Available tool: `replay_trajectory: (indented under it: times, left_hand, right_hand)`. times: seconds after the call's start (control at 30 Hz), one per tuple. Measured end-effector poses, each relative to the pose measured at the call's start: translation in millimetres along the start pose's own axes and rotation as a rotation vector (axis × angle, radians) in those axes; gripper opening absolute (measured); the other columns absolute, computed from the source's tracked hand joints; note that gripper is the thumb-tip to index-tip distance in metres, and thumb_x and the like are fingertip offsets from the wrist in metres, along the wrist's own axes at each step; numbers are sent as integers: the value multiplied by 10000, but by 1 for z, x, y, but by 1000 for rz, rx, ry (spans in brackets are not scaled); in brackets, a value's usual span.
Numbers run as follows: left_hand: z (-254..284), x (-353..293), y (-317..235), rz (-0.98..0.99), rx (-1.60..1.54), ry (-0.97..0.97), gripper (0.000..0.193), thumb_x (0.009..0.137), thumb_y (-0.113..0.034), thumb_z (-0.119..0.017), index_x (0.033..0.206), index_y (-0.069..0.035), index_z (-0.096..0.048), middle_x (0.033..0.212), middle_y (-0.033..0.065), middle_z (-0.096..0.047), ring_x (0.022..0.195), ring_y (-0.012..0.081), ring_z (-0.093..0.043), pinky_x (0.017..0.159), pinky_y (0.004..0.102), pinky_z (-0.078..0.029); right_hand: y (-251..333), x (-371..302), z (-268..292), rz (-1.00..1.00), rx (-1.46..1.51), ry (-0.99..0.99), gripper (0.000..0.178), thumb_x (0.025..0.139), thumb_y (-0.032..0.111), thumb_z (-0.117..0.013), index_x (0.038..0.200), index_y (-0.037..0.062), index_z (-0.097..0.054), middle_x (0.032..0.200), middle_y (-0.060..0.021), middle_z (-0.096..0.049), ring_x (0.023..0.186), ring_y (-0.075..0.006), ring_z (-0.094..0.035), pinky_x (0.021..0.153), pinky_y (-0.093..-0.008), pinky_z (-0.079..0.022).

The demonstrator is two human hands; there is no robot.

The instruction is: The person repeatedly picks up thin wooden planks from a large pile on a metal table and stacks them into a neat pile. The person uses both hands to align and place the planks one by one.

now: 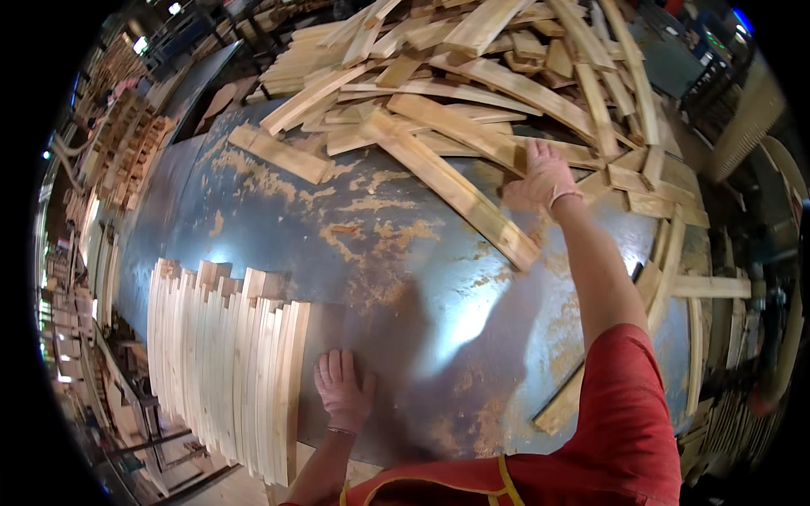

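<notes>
On the left of the worktable stands a tight row of pale wooden slats (228,371), set on edge side by side with uneven far ends. My left hand (344,395) is beside the row's right-hand slat, its fingers stretched out and holding nothing. My right hand (544,179) reaches forward to the pile, fingers extended and thumb apart, at the near end of a wooden board (460,131). Whether its fingertips press on that board is hard to tell. Just left of this hand, another long board (451,190) lies slanting toward me from the pile.
A heap of loose boards (481,59) covers the far side of the metal-topped table (396,312), which has sawdust patches. A short board (278,153) lies apart at the far left. Several strips (666,261) lie along the right edge, one (713,287) jutting past it.
</notes>
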State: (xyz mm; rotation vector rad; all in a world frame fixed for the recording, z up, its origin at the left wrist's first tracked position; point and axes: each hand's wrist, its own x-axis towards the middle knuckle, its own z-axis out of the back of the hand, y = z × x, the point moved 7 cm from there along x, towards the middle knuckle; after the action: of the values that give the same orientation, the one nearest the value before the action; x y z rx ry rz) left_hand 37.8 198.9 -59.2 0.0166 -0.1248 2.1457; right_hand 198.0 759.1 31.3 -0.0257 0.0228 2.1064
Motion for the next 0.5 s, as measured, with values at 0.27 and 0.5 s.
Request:
replay_trajectory:
  times: [0.27,0.5]
  left_hand:
    - [3,2,-1,-29,-22,43,834,810,-431,-736,1502,-38,-483,1539,209,-462,1469,461,-388,1240,628,-268]
    - [15,1,-8,-1,-8,86,818,823,-426,-748,1494,-40,-485,1524,199,-470,1476,449,-374,1252,621,-249]
  right_hand:
    - [-4,76,-7,107,-32,339,1249,647,527,-861,1697,183,-280,1629,-203,-451,1497,-409,-439,1207,-554,-380]
    - [29,-69,-53,173,358,259,943,715,431,-858,1468,6,-482,1330,-279,-648,1251,-427,-629,1077,-456,-534]
